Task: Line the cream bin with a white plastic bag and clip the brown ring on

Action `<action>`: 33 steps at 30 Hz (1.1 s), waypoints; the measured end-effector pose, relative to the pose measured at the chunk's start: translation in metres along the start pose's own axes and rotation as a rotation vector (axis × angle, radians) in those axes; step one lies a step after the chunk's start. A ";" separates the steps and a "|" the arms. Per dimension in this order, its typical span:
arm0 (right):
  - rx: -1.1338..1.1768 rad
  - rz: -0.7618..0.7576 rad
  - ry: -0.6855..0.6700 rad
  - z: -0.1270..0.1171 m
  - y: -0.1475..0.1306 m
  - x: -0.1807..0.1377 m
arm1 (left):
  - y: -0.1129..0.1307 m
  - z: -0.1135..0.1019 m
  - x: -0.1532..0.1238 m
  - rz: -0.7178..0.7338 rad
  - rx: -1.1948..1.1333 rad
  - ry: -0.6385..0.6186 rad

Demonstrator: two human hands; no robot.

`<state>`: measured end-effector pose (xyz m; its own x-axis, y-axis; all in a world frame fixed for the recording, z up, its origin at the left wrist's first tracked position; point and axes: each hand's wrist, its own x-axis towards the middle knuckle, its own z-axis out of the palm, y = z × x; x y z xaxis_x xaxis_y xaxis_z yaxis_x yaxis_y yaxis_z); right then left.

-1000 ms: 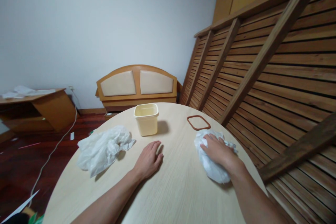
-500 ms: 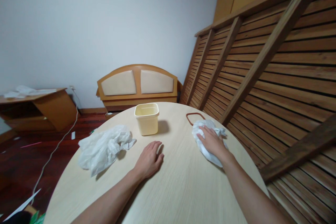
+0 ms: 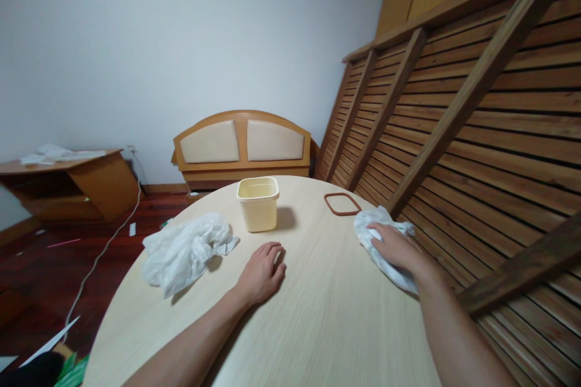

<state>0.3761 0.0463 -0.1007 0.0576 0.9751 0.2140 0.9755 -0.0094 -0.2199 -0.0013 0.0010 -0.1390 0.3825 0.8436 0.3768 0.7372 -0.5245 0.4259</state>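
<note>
My right hand (image 3: 394,247) presses flat on a crumpled white cloth (image 3: 376,231) near the right edge of the round pale wooden table (image 3: 318,326), fingers spread over it. My left hand (image 3: 261,272) rests palm down on the table's middle, fingers loosely together, holding nothing. A cream plastic tub (image 3: 258,203) stands upright beyond my left hand. A brown rubber gasket ring (image 3: 342,204) lies flat just beyond the cloth. A crumpled white plastic bag (image 3: 186,249) lies left of my left hand.
A slatted wooden bed frame (image 3: 476,109) leans along the right side, close to the table edge. A padded headboard (image 3: 242,148) stands against the white wall. A wooden desk (image 3: 68,184) sits at left, with a white cable (image 3: 102,254) trailing over the dark floor.
My right hand slid the white cloth forward toward the gasket ring, then back and to the right edge of the table. My left hand stayed put. The view shifted slightly.
</note>
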 end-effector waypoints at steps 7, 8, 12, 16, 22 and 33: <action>-0.071 0.025 0.060 -0.001 -0.048 -0.011 | -0.001 -0.002 -0.001 -0.002 0.009 -0.005; -0.061 -0.015 0.073 0.005 -0.061 -0.012 | 0.000 -0.002 -0.001 -0.001 0.011 -0.007; 0.083 -0.290 0.056 0.034 -0.103 -0.016 | 0.003 -0.004 -0.002 0.007 0.027 -0.022; 0.180 -0.373 -0.016 0.056 -0.113 -0.015 | 0.000 -0.018 -0.003 -0.006 0.136 -0.006; 0.230 -0.380 -0.135 0.063 -0.107 -0.009 | -0.029 -0.061 -0.013 -0.258 0.527 0.176; 0.214 -0.325 -0.103 0.066 -0.112 -0.004 | -0.038 -0.081 -0.019 -0.575 0.575 -0.078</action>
<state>0.2525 0.0577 -0.1400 -0.2785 0.9370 0.2109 0.8724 0.3386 -0.3526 -0.0815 -0.0043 -0.0962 -0.1210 0.9796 0.1604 0.9925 0.1162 0.0387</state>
